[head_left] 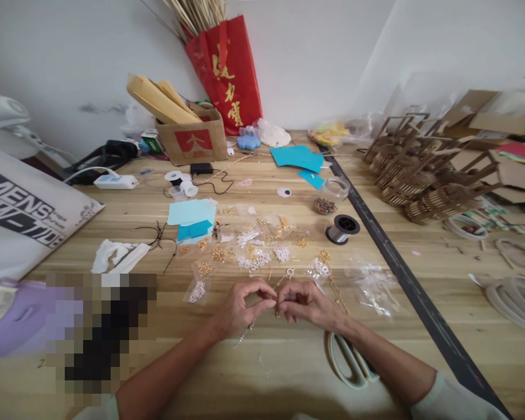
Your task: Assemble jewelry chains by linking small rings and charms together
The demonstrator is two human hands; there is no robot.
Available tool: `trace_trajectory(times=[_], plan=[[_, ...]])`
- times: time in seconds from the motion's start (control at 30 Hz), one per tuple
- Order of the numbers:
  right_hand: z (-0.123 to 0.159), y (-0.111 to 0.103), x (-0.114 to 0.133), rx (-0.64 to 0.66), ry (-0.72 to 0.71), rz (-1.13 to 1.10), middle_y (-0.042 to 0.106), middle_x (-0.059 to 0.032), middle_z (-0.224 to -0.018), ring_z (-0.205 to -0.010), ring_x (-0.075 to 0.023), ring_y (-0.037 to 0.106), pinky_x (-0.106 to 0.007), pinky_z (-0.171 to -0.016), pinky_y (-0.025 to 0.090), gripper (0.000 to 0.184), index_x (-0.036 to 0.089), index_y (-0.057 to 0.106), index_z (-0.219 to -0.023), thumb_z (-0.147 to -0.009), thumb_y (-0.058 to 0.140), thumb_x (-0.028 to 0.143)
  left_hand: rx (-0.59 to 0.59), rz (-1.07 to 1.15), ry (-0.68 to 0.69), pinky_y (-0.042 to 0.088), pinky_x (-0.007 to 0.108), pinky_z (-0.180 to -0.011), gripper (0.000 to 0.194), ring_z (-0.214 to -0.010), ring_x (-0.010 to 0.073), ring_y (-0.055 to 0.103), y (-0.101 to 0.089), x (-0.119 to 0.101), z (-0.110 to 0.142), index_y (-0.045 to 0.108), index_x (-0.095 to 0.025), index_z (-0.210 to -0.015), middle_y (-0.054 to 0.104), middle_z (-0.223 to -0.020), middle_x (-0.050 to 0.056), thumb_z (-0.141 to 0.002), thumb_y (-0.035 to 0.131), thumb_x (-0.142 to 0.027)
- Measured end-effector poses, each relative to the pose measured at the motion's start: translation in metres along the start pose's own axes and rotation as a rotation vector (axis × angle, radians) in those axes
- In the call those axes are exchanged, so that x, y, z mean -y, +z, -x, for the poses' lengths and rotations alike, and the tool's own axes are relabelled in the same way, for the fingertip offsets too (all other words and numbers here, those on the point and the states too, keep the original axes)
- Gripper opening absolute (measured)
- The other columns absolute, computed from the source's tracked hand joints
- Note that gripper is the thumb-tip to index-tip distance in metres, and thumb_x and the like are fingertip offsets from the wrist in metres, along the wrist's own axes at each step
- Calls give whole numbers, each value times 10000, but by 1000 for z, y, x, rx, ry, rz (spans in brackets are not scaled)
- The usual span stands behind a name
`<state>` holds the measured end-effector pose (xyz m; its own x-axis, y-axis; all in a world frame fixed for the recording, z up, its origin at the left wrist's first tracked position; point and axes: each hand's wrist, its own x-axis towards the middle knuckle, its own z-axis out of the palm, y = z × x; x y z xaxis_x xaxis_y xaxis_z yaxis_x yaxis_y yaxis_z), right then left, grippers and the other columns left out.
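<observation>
My left hand point(247, 300) is closed in a pinch on a thin silver-coloured chain point(245, 333), one end of which hangs below it. Another stretch of chain, with a ring at its end point(290, 272), shows just beyond the fingertips. My right hand point(305, 300) pinches close against the left one. A tiny gold-coloured bit shows under its fingertips, but what it grips is too small to make out. A gold-coloured chain point(339, 297) lies beside my right wrist. Scissors point(350, 364) with pale handles lie partly under my right forearm.
Small bags and piles of silver point(256, 256) and gold findings point(221, 254) spread beyond my hands. A wire spool point(343, 228) and a jar of beads point(326, 204) stand to the right. Clear plastic bags point(374, 286) lie nearby. Woven baskets point(433, 186) crowd the far right.
</observation>
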<state>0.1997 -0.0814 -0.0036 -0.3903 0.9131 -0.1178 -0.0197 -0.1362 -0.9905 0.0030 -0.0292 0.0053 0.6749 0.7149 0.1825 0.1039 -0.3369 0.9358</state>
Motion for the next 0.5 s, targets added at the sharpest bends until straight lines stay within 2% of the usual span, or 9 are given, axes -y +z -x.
trace_trajectory(times=[0.23,0.5], plan=[[0,1,-3,10,17,-5,613,6,-624,-493,-76,540,-200,-494,467,247,138,617,-790,-818,687,373,4,14,42,459,266,-660,137,-654,153,602,4,8,1,696,-131,-730,676,-696,58,-808,669,-239],[1,0,-5,9,17,15,611,0,-627,-503,-78,542,-197,-500,461,236,135,614,-785,-831,673,359,4,-10,-1,437,269,-669,206,-660,149,574,3,6,2,679,-137,-731,650,-694,44,-854,609,-287]])
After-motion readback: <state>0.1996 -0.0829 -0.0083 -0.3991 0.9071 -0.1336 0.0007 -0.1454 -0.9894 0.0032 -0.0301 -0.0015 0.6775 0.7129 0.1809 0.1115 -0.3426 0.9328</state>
